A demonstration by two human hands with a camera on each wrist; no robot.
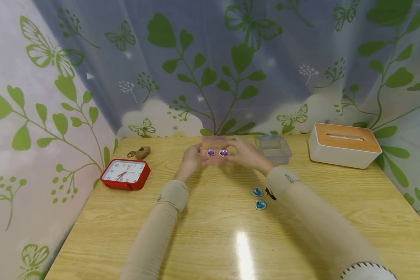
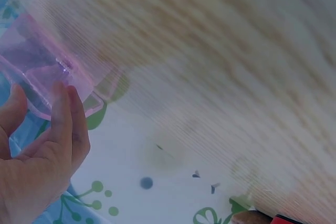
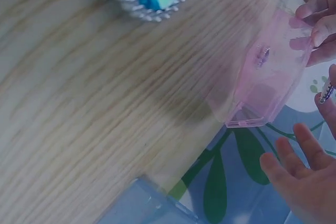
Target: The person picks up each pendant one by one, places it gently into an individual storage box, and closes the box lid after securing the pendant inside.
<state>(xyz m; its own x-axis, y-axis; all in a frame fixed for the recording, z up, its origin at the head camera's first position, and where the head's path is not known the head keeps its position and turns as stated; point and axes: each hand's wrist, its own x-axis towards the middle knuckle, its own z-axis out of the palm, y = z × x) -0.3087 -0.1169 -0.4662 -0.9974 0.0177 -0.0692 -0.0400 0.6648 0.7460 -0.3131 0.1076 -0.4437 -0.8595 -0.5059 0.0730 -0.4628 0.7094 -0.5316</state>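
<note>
A pink see-through box (image 1: 214, 160) sits at the back middle of the table. My left hand (image 1: 191, 159) holds it at its left side, thumb and fingers at the wall. One purple gem (image 1: 211, 153) with a pale beaded rim is inside the box; in the right wrist view that gem (image 3: 263, 56) shows through the pink wall. Between thumb and fingertip, my right hand (image 1: 242, 151) pinches a second purple gem (image 1: 224, 153) at the box's right side. Two blue heart-shaped gems, a farther one (image 1: 257, 192) and a nearer one (image 1: 260, 205), lie near my right sleeve.
Behind my right forearm stands a clear box (image 1: 283, 155). A white tissue box (image 1: 343, 154) with a wooden lid is at the back right. On the left are a red clock (image 1: 126, 174) and a small brown object (image 1: 142, 152). Patterned curtain (image 1: 203, 58) hangs behind the table.
</note>
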